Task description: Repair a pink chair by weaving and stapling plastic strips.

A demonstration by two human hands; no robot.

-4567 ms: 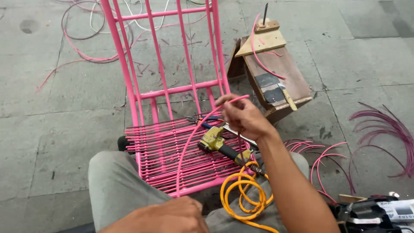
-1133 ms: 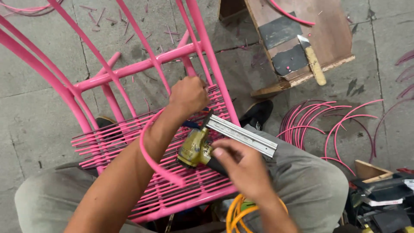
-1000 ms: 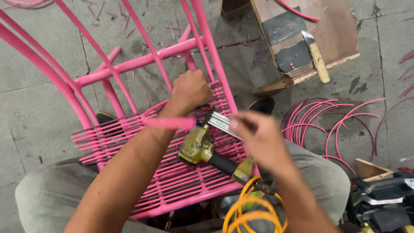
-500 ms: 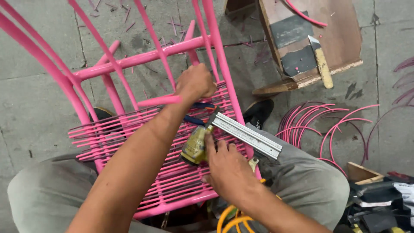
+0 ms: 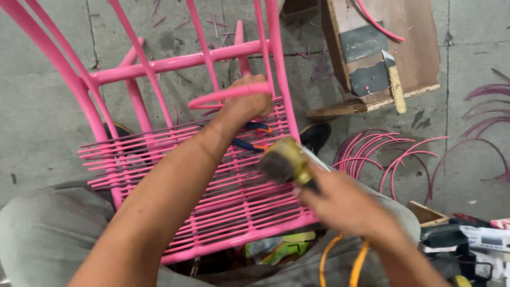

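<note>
A: Item one, the left hand [image 5: 247, 103]?
B: Fist closed around a pink cord [image 5: 228, 95], which loops out to the left of the knuckles. The hand sits at the back edge of the seat, against an upright bar of the pink chair frame [image 5: 175, 61].

A: Item two, the right hand [image 5: 345, 204]?
B: Blurred. It grips the dark handle of a brass-coloured tool [image 5: 284, 159], whose round head points up and left over the seat. An orange hose [image 5: 358, 260] runs down from beneath that hand.

A: The seat itself?
B: Woven seat [image 5: 212, 196]: rows of pink cord strung across the frame, lying over the person's lap. Grey trousers [image 5: 48, 234] show on either side.

A: Anything on the seat?
B: Pliers with blue and orange handles [image 5: 249, 143], just under the left wrist, partly hidden.

A: Surroundings?
B: Concrete floor [image 5: 42, 122]. A wooden box [image 5: 382, 53] upper right, with a knife [image 5: 394, 82] resting on it. Loose pink cord pieces [image 5: 382, 159] curl on the floor to the right. Dark tool cases [image 5: 462, 239] at the lower right corner.
</note>
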